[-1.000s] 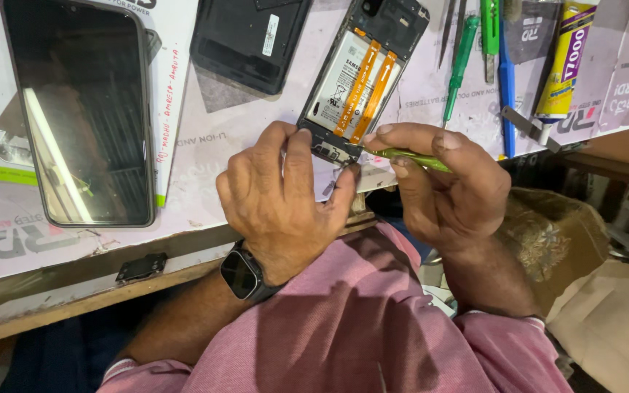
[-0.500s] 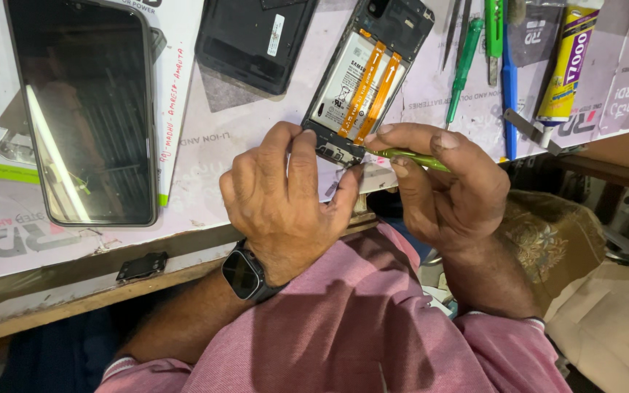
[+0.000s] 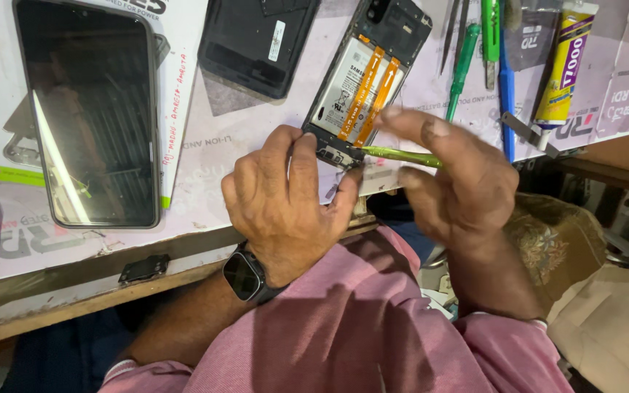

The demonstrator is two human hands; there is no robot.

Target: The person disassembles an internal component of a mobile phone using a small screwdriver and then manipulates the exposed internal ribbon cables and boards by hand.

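An opened phone [image 3: 364, 84] lies face down on the bench, its battery and two orange flex strips exposed. My left hand [image 3: 285, 200], with a dark watch on the wrist, presses down on the phone's lower end. My right hand [image 3: 456, 182] holds a thin green tool [image 3: 400, 156] whose tip points at the lower board of the phone. The index finger of that hand is stretched out over the orange strips.
A large black phone screen [image 3: 92, 109] lies at the left on a white box. A black back cover [image 3: 256, 40] sits above the centre. Green and blue screwdrivers [image 3: 475, 44], tweezers and a yellow glue tube [image 3: 563, 65] lie at the right. The bench edge [image 3: 74, 291] runs below.
My right hand has opened out, its index finger lifting and stretching over the phone. The view has shifted slightly; my left hand stays on the phone's lower end.
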